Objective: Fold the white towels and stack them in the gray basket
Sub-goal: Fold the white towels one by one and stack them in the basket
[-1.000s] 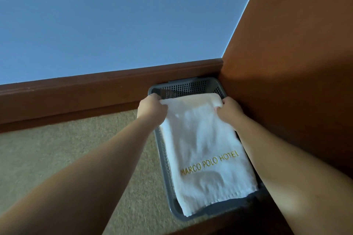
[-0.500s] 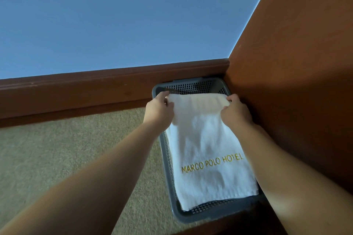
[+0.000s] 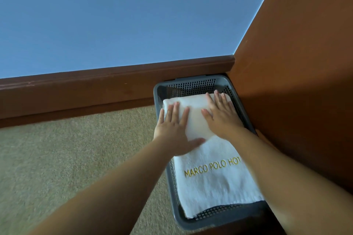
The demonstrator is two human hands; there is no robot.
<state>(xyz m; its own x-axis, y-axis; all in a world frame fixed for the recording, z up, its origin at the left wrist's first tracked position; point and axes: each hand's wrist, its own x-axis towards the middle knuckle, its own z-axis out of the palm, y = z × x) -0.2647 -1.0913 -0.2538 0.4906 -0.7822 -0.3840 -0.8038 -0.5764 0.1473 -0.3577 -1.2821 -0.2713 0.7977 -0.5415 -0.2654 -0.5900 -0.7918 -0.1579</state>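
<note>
A pale blue wall (image 3: 114,15) fills the top of the view, with a dark brown wooden skirting board (image 3: 95,86) along its foot and a tall orange-brown wooden panel (image 3: 296,63) closing the corner on the right. Below lies the beige short-pile carpet floor (image 3: 66,158). In the corner, touching both the skirting and the panel, sits the gray perforated plastic basket (image 3: 193,84).

Inside the basket lies a folded white terry towel with gold "MARCO POLO HOT…" lettering (image 3: 214,183); it covers nearly the whole bottom, leaving only a strip of mesh at the near end and the far wall bare. Whether other folded towels lie under it cannot be told from this angle, though its thick far edge suggests several layers.

The left hand (image 3: 174,131) rests flat on the far left part of the towel, fingers (image 3: 176,112) straight and slightly spread, thumb out to the side. The right hand (image 3: 222,116) lies flat on the far right part, fingers (image 3: 217,99) straight and close together, reaching the far edge.

By my judgement, this towel's fold is done and it is placed; the hands are smoothing it down. No unfolded towels are in view, so what is left of the task cannot be judged.
</note>
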